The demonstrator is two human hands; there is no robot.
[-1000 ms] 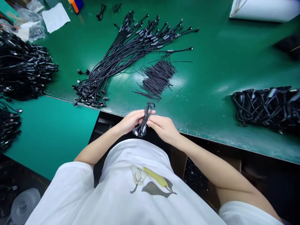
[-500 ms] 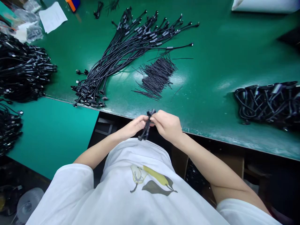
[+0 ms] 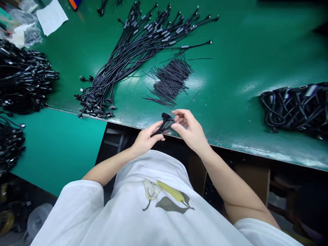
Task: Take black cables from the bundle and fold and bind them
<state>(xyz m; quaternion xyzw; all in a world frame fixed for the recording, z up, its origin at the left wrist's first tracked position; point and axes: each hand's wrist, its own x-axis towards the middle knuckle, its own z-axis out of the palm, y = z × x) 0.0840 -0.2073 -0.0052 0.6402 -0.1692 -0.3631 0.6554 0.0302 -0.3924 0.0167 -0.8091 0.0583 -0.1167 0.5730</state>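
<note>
In my left hand [image 3: 146,139] is a folded black cable [image 3: 166,118], gripped between thumb and fingers just off the table's front edge. One end of the cable points up and away from me. My right hand [image 3: 191,131] is beside it on the right, thumb and fingers apart, the fingertips close to the cable; whether they touch it I cannot tell. Beyond my hands lies a pile of short black ties [image 3: 170,82]. Long straight black cables [image 3: 123,61] with plugs at both ends are spread to the left of it.
Coiled, bundled cables [image 3: 297,107] lie at the right of the green table [image 3: 235,68]. A big heap of cables [image 3: 23,78] is at the left, near a white paper sheet [image 3: 52,17] and plastic bags [image 3: 28,24]. A lower green surface [image 3: 61,143] adjoins at left.
My right hand has come away from its pinch on the cable, and its fingers have spread. The cable has tilted and moved slightly up in my left hand.
</note>
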